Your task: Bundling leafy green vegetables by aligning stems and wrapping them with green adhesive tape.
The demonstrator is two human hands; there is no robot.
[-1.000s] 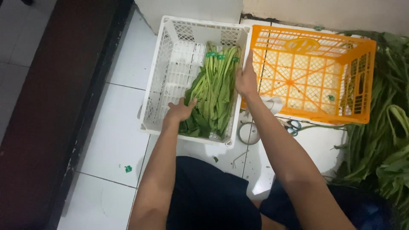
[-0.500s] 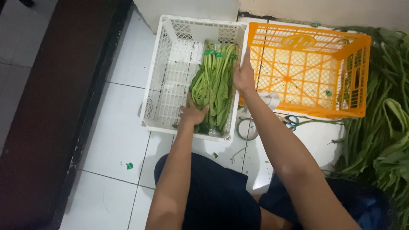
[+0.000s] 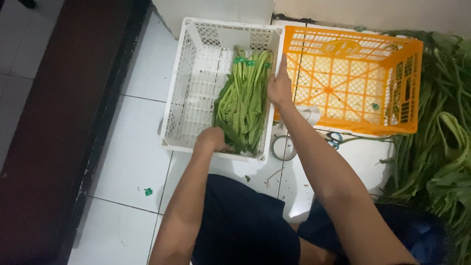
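Fingers of my left hand (image 3: 212,139) are curled around the leafy near end of the bundled greens (image 3: 243,105), which lie lengthwise in the white crate (image 3: 189,93), against its right wall. My right hand (image 3: 279,87) rests flat on that wall, fingers spread open, gripping nothing. I judge I'm settling the bundle into place; next calls for pressing the leaves down and tucking them inside the rim. More loose greens (image 3: 436,147) lie beside the orange crate (image 3: 353,83).

- both arms bare to the frame edge, no sleeves, watch or rings showing
- dark navy shorts (image 3: 245,221) over the lap
- hands ungloved
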